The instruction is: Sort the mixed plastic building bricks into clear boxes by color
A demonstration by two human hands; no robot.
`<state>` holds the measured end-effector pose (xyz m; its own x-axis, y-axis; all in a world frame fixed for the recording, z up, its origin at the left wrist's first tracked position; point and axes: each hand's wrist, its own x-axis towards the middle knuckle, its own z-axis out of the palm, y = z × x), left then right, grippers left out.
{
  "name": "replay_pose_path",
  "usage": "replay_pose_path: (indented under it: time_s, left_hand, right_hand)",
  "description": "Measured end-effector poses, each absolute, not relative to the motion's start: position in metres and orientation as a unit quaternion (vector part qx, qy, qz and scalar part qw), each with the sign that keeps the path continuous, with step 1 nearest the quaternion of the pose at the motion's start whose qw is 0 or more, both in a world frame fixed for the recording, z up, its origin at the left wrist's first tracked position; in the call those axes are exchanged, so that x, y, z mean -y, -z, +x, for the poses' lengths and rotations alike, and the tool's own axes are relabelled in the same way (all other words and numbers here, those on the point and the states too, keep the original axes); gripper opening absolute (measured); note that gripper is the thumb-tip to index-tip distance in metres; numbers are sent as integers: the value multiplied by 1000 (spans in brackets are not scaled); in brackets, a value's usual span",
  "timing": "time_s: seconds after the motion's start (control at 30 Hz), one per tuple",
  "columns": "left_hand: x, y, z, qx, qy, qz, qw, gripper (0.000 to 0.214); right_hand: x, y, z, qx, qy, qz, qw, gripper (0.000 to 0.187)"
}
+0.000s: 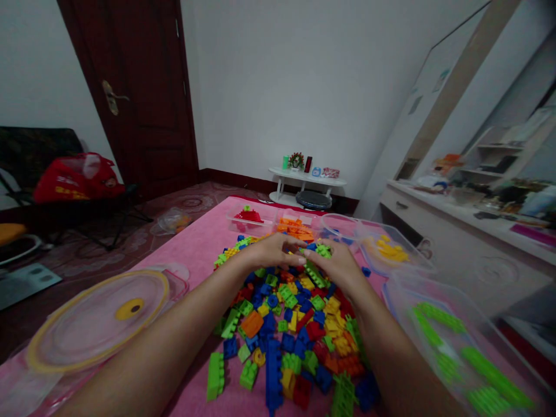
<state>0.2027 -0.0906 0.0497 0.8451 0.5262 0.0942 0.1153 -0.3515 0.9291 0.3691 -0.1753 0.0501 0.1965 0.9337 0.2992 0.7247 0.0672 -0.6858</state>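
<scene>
Both my hands meet over the far part of a large heap of toy building bricks [278, 295] in green, blue, yellow, red and orange. My left hand [273, 250] has its fingers curled, with the tips close to my right thumb; what they hold, if anything, is too small to make out. My right hand [336, 260] is bent inward over the bricks, its thumb pointing left and most of its fingers hidden. A long green brick [317, 274] shows just below the right thumb and palm; I cannot tell whether it is gripped.
Clear plastic boxes hold red bricks [249, 216], orange bricks [295, 229], yellow bricks [391, 250] and green bricks [490, 368]. A round yellow-rimmed lid [78, 324] lies at left on the pink cloth [204, 231]. A dresser [469, 255] stands to the right.
</scene>
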Motion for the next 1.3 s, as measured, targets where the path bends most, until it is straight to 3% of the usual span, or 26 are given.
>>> replay_pose_path:
  time_s: [0.17, 0.23, 0.4, 0.57, 0.67, 0.83, 1.03, 1.17, 1.3]
  left_hand:
    - [94, -52, 201, -198, -169, 894, 364, 39]
    - [97, -54, 201, -199, -167, 907, 330, 41]
    - [102, -48, 206, -187, -150, 935, 263, 39]
    - [101, -48, 203, -175, -134, 950, 220, 38]
    - [101, -56, 196, -196, -113, 954, 196, 30]
    - [115, -60, 195, -202, 11, 961, 189, 29]
    - [123, -66, 201, -234, -30, 962, 136, 20]
    - [104, -72, 197, -272, -169, 912, 256, 32]
    - [96, -69, 200, -263, -300, 825, 400, 40]
  right_hand:
    - [176, -45, 382, 559, -18, -767, 313, 52]
    - [178, -47, 388, 553, 6, -785, 281, 48]
    - [186, -57, 390, 649, -54, -733, 196, 25]
    - [193, -55, 368, 700, -76, -707, 71, 47]
    - [194, -54, 360, 695, -48, -715, 53, 41]
    - [191, -62, 367, 662, -25, -735, 145, 30]
    - [186, -67, 375, 615, -65, -702, 353, 31]
    - [187, -66, 370, 571, -215, -634, 476, 33]
    - [189, -67, 360, 531, -325, -565, 541, 33]
